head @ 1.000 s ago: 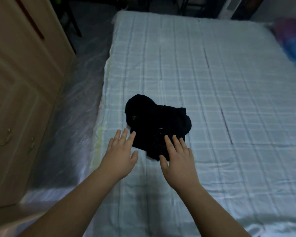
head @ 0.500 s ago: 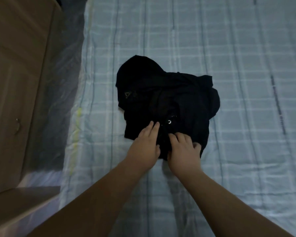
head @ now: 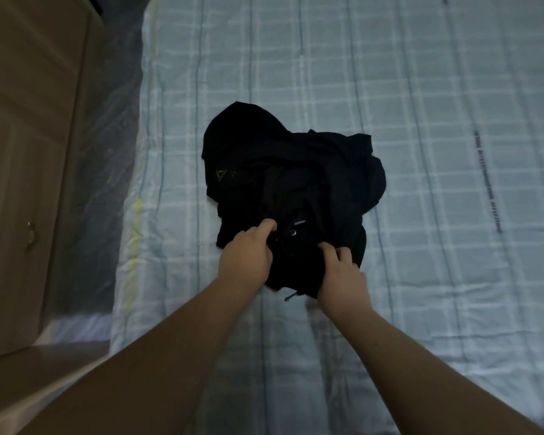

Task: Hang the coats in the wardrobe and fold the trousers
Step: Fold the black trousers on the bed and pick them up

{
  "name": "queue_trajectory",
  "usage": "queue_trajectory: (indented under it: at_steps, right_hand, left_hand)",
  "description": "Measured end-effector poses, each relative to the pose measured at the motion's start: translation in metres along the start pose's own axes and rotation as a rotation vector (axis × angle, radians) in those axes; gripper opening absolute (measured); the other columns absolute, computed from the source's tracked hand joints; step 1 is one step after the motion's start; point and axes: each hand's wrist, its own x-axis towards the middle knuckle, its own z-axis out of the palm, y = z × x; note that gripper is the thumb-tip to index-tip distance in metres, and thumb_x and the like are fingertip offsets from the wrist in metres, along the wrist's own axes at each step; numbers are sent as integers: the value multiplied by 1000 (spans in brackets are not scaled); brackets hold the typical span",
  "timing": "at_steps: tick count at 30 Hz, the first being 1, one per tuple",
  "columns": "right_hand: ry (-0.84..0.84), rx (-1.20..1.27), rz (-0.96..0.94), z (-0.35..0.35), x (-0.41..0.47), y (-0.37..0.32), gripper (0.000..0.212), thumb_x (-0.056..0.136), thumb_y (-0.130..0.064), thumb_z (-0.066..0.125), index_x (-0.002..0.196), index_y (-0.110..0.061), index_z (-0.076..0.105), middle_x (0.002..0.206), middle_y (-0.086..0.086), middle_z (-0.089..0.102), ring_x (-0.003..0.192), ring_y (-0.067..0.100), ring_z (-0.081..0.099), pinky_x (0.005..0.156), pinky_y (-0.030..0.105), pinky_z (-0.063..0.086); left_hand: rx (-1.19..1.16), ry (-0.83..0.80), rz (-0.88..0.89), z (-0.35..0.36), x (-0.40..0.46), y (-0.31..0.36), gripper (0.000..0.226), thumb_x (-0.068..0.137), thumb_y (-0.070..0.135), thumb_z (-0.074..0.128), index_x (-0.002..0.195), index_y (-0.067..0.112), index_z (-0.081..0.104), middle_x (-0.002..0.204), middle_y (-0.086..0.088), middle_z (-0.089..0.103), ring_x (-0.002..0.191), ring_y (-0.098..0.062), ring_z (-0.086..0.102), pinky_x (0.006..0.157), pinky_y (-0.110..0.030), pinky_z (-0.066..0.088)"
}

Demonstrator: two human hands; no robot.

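Since half a second ago both hands have dug into the near edge of the black garment heap [head: 291, 189], which lies crumpled near the left side of the checked bedsheet [head: 421, 89]. Left hand [head: 247, 259] curls its fingers into a fold beside a metal eyelet [head: 292, 232]; right hand [head: 343, 276] pinches cloth at the near right corner. Fabric under both sets of fingers looks soft, limp and light, so I judge it best lifted by a waistband or collar. A wardrobe [head: 22, 152] stands left, across plastic-covered floor [head: 107, 152].
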Motion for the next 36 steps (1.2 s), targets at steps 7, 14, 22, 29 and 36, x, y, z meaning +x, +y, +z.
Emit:
queue_trajectory:
  at_steps: [7, 14, 22, 29, 36]
  right_hand:
    - [215, 697, 158, -62, -68, -13, 29, 84, 1, 49, 95, -20, 65, 104, 1, 61, 90, 14, 60, 70, 6, 41]
    - [220, 1134, 130, -176, -153, -45, 33, 81, 0, 42, 88, -13, 72, 92, 18, 72, 90, 35, 70, 84, 50, 60]
    - [256, 1420, 147, -262, -218, -35, 45, 74, 15, 33, 84, -11, 68, 74, 13, 62, 70, 29, 54, 57, 33, 44]
    - [257, 1660, 137, -296, -214, 19, 40, 82, 13, 41, 106, -5, 67, 97, 17, 73, 88, 33, 70, 68, 40, 57]
    - [293, 1574, 35, -335, -197, 90, 44, 87, 15, 38, 110, -9, 67, 107, 19, 64, 85, 26, 65, 70, 31, 54]
  left_hand:
    - [-48, -47, 14, -40, -49, -11, 36, 80, 8, 59, 113, 21, 62, 123, -4, 51, 109, -27, 46, 92, -42, 49]
    - [-309, -160, 88, -95, -101, 34, 80, 83, 19, 64, 153, 29, 26, 154, -9, 33, 137, -27, 37, 114, -45, 35]
    - [-477, -66, 35, -133, -140, 91, 17, 100, 19, 47, 110, 26, 57, 101, -2, 68, 85, -15, 64, 69, -26, 48]
    - [-543, 26, 56, -157, -173, 130, 31, 94, -1, 53, 114, 23, 52, 108, -1, 55, 92, -10, 57, 74, -5, 41]
    - [-652, 191, -204, -188, -207, 158, 37, 88, -5, 45, 95, 24, 66, 99, -1, 64, 80, -20, 63, 50, -27, 52]
